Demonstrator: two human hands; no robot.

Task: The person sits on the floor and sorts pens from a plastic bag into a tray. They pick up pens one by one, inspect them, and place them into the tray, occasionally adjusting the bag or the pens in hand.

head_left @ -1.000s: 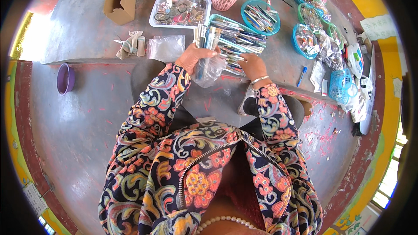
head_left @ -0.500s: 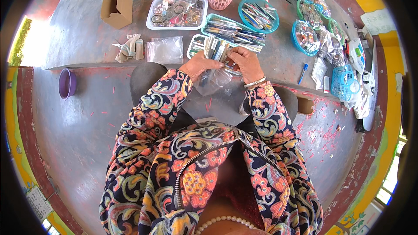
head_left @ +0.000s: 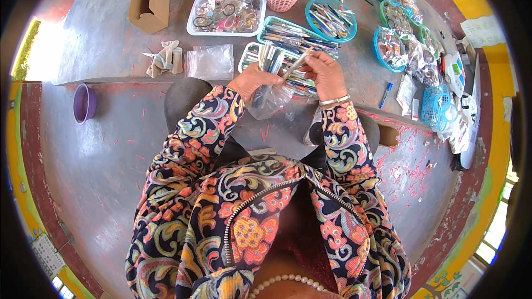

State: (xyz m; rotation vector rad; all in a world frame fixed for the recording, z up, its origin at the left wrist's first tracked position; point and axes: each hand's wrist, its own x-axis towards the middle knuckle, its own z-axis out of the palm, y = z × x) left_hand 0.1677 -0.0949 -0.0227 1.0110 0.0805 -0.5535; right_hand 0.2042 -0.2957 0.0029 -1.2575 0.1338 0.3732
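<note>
Just above the middle of the frame, the left hand [head_left: 252,80] is closed around the mouth of a clear, crumpled plastic bag [head_left: 270,102] that hangs below it, with a bundle of slim pens [head_left: 271,58] standing up out of the grip. The right hand [head_left: 327,75], beside it to the right, pinches one thin pen [head_left: 296,63] that slants toward the bundle. Behind both hands sits a teal rectangular tray of pens [head_left: 299,36]; a brown open cardboard box [head_left: 149,6] stands in the upper left, and a purple plastic cup [head_left: 84,103] lies at the left.
</note>
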